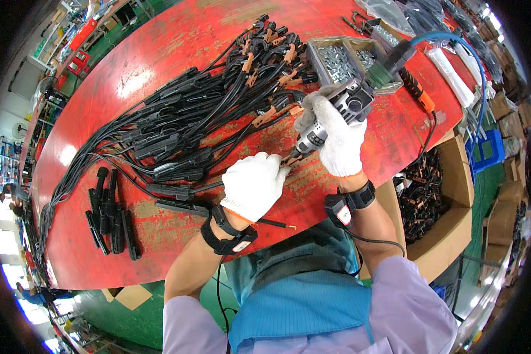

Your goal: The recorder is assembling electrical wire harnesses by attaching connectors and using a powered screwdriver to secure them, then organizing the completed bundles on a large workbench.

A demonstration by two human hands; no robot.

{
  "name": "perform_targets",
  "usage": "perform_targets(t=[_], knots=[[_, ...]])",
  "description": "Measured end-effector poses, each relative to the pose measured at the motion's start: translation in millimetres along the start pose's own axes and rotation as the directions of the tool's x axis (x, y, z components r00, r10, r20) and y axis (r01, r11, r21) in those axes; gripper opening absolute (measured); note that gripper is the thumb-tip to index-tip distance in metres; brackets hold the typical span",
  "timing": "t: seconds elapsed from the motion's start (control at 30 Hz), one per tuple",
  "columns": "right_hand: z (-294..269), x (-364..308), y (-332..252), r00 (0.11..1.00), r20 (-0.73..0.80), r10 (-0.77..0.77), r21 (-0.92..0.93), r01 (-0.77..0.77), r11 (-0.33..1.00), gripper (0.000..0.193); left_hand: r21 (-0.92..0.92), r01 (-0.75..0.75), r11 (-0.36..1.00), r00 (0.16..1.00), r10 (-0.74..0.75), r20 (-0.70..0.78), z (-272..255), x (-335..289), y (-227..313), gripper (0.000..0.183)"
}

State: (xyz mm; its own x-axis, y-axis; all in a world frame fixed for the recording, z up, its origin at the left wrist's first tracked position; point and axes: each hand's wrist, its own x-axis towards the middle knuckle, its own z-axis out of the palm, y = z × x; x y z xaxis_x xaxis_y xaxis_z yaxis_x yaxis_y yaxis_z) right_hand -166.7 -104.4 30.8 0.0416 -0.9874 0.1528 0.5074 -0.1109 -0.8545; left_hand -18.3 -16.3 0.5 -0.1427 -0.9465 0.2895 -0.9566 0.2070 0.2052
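Observation:
My right hand (341,133), in a white glove, is wrapped around a grey and black power screwdriver (354,101). Its silver nose points down and left, with the tip at my left fingertips. My left hand (255,184), also gloved, is closed over the end of a black cable (209,186) that runs in from a black handle sleeve (171,190). What lies between the left fingertips is mostly hidden by the glove. Beyond my hands lies a large heap of black cables (218,97) with black handles and copper-coloured clamp jaws (248,63).
Several loose black handle sleeves (111,212) lie at the left of the red table (141,262). A divided tray of screws (338,64) stands behind the screwdriver, near an orange and black tool (418,89). A blue hose (454,36) arcs at right, above a cardboard box (448,236) of parts.

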Motion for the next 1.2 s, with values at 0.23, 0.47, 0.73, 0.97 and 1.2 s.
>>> perform_targets(t=[0.23,0.47,0.73,0.97,1.2], knots=[[-1,10,-10,0.927,0.367,0.074,-0.036,-0.065,0.997,0.019,0.010,-0.062,0.998,0.997,0.062,-0.053,3,-1,-2,0.020],[5,1,3,0.977,0.190,0.096,0.008,-0.099,0.995,0.008,0.035,-0.035,0.999,0.998,0.037,-0.049,5,-2,0,0.019],[3,2,-12,0.993,0.118,0.026,0.029,-0.029,0.999,0.012,-0.050,-0.021,0.999,0.999,0.019,-0.045,4,-1,0,0.022],[-3,2,-8,0.982,0.176,0.066,0.026,-0.072,0.997,0.016,-0.074,-0.018,0.997,0.999,0.015,-0.043,3,-1,-1,0.022],[17,6,-10,0.986,0.123,0.109,-0.069,-0.101,0.993,0.010,-0.042,0.011,0.999,1.000,-0.011,-0.001,3,3,3,0.020]])
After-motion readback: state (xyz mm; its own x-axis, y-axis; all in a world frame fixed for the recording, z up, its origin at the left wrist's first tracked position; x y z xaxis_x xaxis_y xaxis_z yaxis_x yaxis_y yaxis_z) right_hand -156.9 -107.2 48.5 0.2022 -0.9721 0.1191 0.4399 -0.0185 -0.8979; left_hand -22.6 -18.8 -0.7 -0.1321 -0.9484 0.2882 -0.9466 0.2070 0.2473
